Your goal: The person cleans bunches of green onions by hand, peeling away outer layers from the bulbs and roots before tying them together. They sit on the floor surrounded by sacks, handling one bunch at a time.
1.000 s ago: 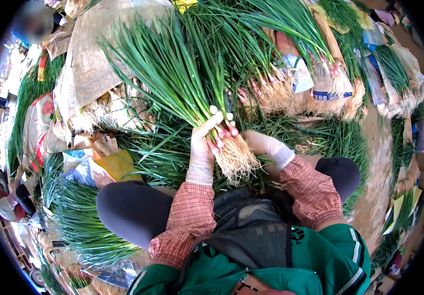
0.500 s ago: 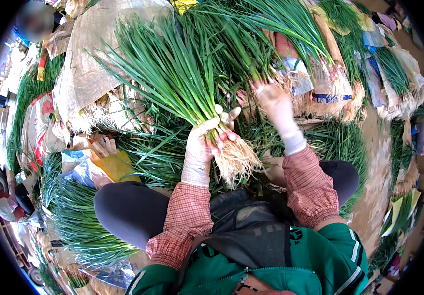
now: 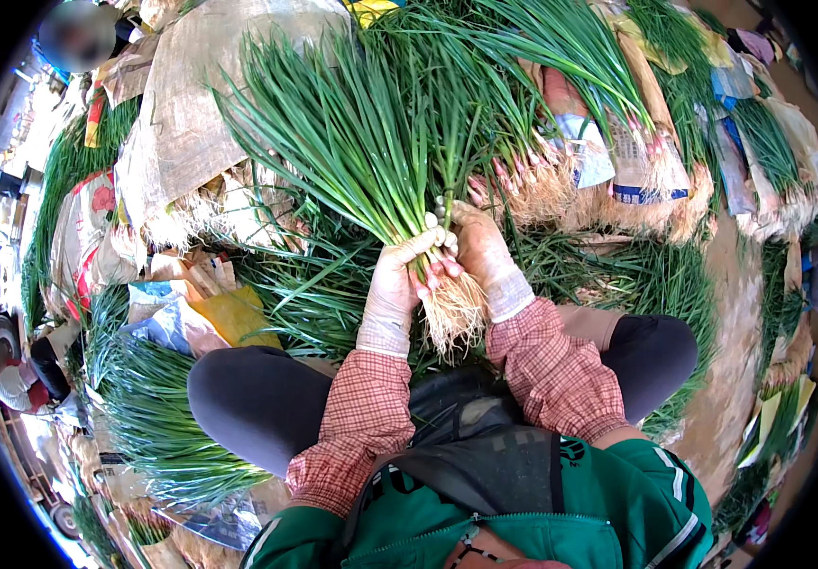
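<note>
At centre frame, scallions (image 3: 361, 156) clamped in the left hand (image 3: 397, 275) could splay if its grip slackens beside the right hand (image 3: 485, 250), whose closure is unclear.

A pale sack (image 3: 651, 173) bears white characters (image 3: 631, 198) on a blue band (image 3: 679, 194), and a green jacket (image 3: 632, 493) bears black lettering (image 3: 573, 451).

A strip of bare floor (image 3: 718, 346), pale brown and unevenly stained, lies open to the light, with more brown ground (image 3: 795, 87) beyond it. Well to the strip's left, bright white light washes out the background, and dark wheels (image 3: 64, 519) stand on that same side.
</note>
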`<state>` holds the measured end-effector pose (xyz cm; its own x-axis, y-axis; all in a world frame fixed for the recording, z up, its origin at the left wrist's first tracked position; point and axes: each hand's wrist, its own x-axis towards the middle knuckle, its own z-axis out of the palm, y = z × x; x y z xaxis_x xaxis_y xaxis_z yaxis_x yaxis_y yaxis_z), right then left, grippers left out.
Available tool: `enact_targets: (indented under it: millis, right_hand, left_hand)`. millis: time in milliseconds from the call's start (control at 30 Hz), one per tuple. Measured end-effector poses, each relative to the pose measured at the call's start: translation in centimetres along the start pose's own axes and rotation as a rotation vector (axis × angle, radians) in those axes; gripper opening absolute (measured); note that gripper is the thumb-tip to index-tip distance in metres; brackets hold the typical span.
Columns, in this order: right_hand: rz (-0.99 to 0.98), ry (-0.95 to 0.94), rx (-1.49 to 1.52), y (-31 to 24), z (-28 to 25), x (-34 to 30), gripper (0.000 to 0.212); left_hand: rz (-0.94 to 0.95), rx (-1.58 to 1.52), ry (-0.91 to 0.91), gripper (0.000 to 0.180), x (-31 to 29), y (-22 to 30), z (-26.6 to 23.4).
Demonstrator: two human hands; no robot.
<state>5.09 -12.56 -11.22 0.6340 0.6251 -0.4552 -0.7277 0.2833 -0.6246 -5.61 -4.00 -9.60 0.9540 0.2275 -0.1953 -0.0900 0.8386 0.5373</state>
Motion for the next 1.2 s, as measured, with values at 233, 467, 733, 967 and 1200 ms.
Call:
enact_targets:
  millis: [233, 467, 733, 967, 1200]
  right_hand:
    - [0.162, 0.018, -1.136, -4.3, -1.9, -0.8, 0.038]
    - [-0.439, -0.327, -1.340, -14.8, 12.0, 2.9, 0.061]
    - [-0.927, -0.188, -1.348, -14.3, 0.5, 8.9, 0.020]
    - [-0.424, 0.274, -2.121, -4.5, -5.1, 5.6, 0.030]
    - [-0.659, 0.235, -1.096, -14.9, 3.1, 4.3, 0.031]
  left_hand:
    - [0.098, -0.381, -0.301, 0.027, -1.7, 2.3, 1.8]
    - [0.089, -0.221, -0.143, 0.027, -4.4, 5.2, 3.5]
    - [0.193, -0.142, 0.063, 0.029, -3.1, 5.2, 0.0]
    - [-0.015, -0.266, -0.091, 0.057, -1.4, 2.8, -2.8]
    - [0.359, -0.376, -0.256, 0.060, -4.8, 6.6, 3.1]
